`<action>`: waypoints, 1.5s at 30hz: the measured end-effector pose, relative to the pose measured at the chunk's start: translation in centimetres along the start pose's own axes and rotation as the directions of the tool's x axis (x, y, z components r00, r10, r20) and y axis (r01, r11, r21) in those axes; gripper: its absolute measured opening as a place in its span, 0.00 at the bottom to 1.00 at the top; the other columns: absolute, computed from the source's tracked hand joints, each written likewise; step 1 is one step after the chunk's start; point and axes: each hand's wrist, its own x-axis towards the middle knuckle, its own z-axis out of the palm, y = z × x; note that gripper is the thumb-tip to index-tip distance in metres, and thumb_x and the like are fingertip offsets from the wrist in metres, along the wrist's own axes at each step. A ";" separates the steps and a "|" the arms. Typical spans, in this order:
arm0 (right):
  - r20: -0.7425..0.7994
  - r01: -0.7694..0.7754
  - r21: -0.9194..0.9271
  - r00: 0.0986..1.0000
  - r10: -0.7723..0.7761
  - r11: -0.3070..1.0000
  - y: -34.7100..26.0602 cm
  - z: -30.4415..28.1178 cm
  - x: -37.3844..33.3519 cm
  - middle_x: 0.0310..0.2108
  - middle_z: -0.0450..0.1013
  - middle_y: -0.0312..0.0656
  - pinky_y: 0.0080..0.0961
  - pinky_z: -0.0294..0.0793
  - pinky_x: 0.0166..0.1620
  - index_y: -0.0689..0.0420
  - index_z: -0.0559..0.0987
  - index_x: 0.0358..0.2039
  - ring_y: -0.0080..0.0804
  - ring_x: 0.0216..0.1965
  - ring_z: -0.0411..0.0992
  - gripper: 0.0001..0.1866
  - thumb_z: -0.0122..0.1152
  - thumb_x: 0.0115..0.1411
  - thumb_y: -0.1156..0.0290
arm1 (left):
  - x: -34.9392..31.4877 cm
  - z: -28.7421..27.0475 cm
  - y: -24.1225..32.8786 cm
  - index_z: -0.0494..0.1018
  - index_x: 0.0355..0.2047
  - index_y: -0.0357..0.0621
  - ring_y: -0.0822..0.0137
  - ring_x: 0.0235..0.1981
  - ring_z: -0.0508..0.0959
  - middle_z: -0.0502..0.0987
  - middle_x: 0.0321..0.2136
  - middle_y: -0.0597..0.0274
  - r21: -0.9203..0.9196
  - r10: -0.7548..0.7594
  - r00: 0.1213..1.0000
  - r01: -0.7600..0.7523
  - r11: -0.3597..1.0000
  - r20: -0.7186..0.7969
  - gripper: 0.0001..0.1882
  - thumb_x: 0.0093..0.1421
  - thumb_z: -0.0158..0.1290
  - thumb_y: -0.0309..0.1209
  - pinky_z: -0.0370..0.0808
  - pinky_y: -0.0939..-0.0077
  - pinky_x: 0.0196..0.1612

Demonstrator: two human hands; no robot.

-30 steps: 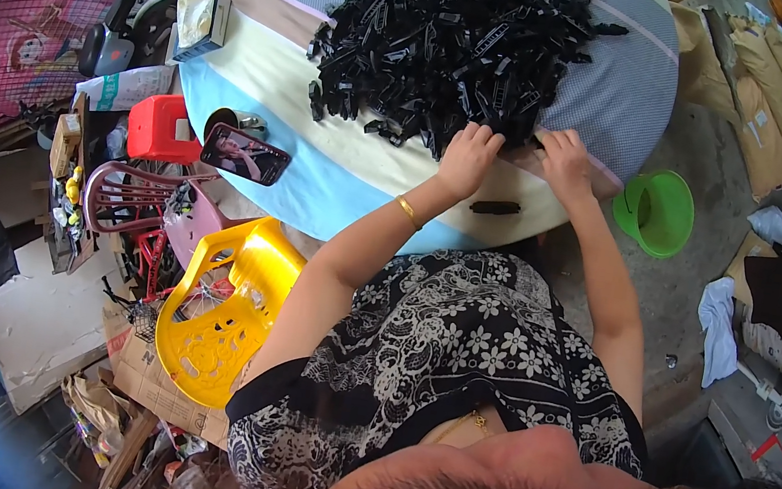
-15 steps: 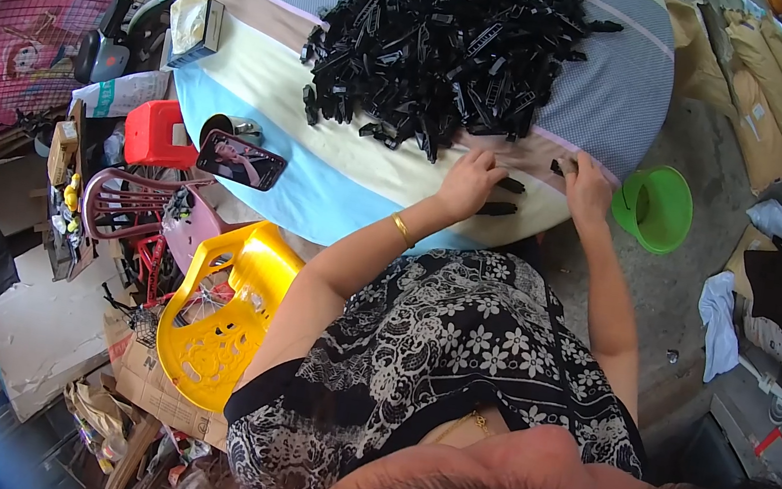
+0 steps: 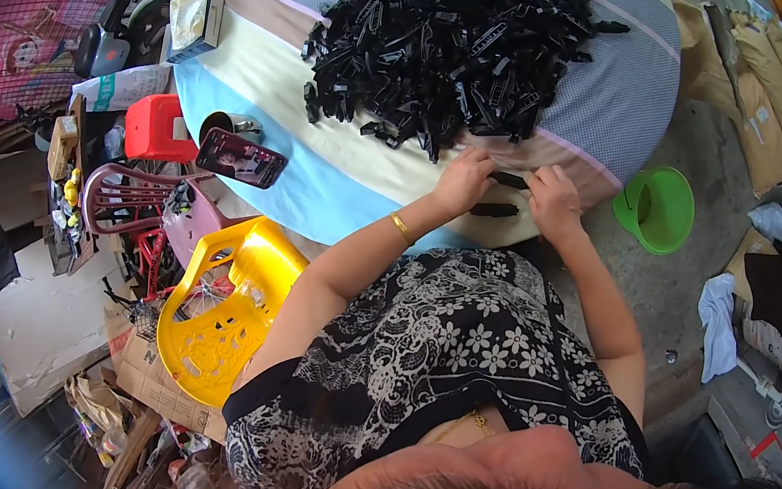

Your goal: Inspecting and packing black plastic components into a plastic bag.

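Between my two hands is a slim, elongated black plastic part [image 3: 510, 179], held close to the cloth-covered table. My left hand [image 3: 464, 181] is closed, its thumb and fingers at the part's left end. At the right end, the fingertips of my right hand [image 3: 553, 204] are pinched together; they hide whatever small piece is in them. A second dark elongated piece [image 3: 495, 210] lies on the cloth just nearer to me, touched by neither hand. Beyond my hands spreads a large heap of black plastic parts [image 3: 440, 54].
A striped cloth [image 3: 268, 54] covers the round table. At its left edge are a phone [image 3: 240, 159], a metal cup [image 3: 245, 128] and a tissue box [image 3: 202, 32]. A green bucket [image 3: 671, 211] stands on the floor at right; a yellow chair [image 3: 223, 321] is at left.
My right hand has moved left and nearer to me, bringing its small black piece to the elongated part. My left hand has shifted slightly and now meets that part's left end.
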 end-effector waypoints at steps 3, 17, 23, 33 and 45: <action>0.018 0.019 -0.042 1.000 -0.018 0.999 -0.6 0.7 0.4 0.28 0.65 0.41 0.33 0.69 0.36 0.59 0.75 0.29 0.39 0.34 0.66 0.10 0.53 0.42 0.77 | 0.2 0.0 0.1 0.71 0.24 0.38 0.52 0.37 0.71 0.71 0.30 0.54 -0.022 0.015 1.000 -0.015 1.000 0.006 0.06 0.43 0.53 0.22 0.70 0.62 0.41; -0.094 0.026 0.036 0.995 -0.023 0.999 2.4 1.3 6.0 0.34 0.67 0.39 0.30 0.71 0.41 0.55 0.77 0.38 0.37 0.39 0.68 0.16 0.58 0.45 0.79 | 4.0 -1.5 -0.9 0.69 0.32 0.42 0.52 0.37 0.70 0.69 0.32 0.55 0.281 -0.051 0.983 0.100 0.954 -0.175 0.13 0.43 0.54 0.24 0.71 0.61 0.40; -0.200 0.029 0.088 0.980 -0.011 0.996 2.0 1.0 5.9 0.32 0.71 0.42 0.32 0.71 0.39 0.58 0.75 0.38 0.39 0.36 0.70 0.15 0.56 0.47 0.78 | 3.4 -1.2 -0.6 0.70 0.28 0.41 0.52 0.36 0.71 0.70 0.30 0.54 0.304 -0.160 0.975 0.201 0.931 -0.154 0.10 0.44 0.56 0.29 0.72 0.62 0.38; 0.404 -0.428 0.319 0.868 0.287 0.846 0.6 0.8 0.8 0.26 0.72 0.49 0.37 0.69 0.32 0.61 0.69 0.31 0.47 0.29 0.72 0.13 0.59 0.45 0.71 | 1.6 -1.4 1.3 0.75 0.30 0.41 0.49 0.33 0.76 0.74 0.32 0.49 0.086 -0.350 0.935 0.344 0.935 0.058 0.08 0.51 0.54 0.30 0.73 0.59 0.37; -0.102 -0.058 0.143 0.992 0.073 0.988 0.8 1.9 -0.4 0.32 0.68 0.43 0.35 0.68 0.37 0.59 0.75 0.30 0.41 0.36 0.67 0.10 0.54 0.42 0.79 | 0.5 0.8 0.4 0.73 0.32 0.42 0.53 0.37 0.71 0.70 0.33 0.55 0.115 -0.039 0.999 0.042 0.993 -0.029 0.13 0.42 0.54 0.23 0.71 0.63 0.41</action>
